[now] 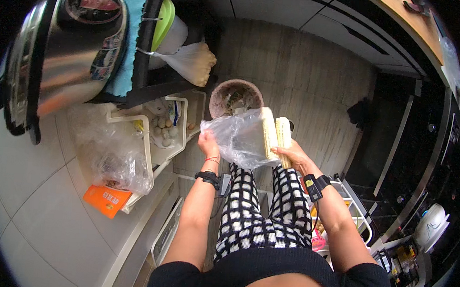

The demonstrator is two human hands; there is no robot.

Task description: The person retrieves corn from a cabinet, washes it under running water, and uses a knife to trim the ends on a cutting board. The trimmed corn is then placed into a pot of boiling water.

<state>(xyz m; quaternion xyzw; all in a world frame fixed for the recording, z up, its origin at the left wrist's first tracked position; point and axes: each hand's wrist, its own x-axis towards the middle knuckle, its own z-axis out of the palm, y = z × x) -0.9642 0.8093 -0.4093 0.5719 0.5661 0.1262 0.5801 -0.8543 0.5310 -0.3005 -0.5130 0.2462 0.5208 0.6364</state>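
A clear plastic bag [236, 138] is stretched out in front of me, its left end gripped in my left hand [209, 144]. My right hand [296, 156] is closed around a pale, husked corn cob [282, 133]. A second corn cob [269, 130] stands close beside it at the bag's right end, near my right fingertips. Whether that second cob lies within the plastic or against it, I cannot tell. Just beyond the bag, on the floor, is a pinkish waste bin [217, 102] with scraps inside; the bag overlaps its near rim.
On the left are white storage baskets [185, 128], one with eggs [166, 133], and an orange packet [107, 201]. A steel cooker [80, 57] stands on a black rack [139, 65] holding a tied bag [195, 65]. To the right are a white cart [363, 216] and white dishes [432, 227].
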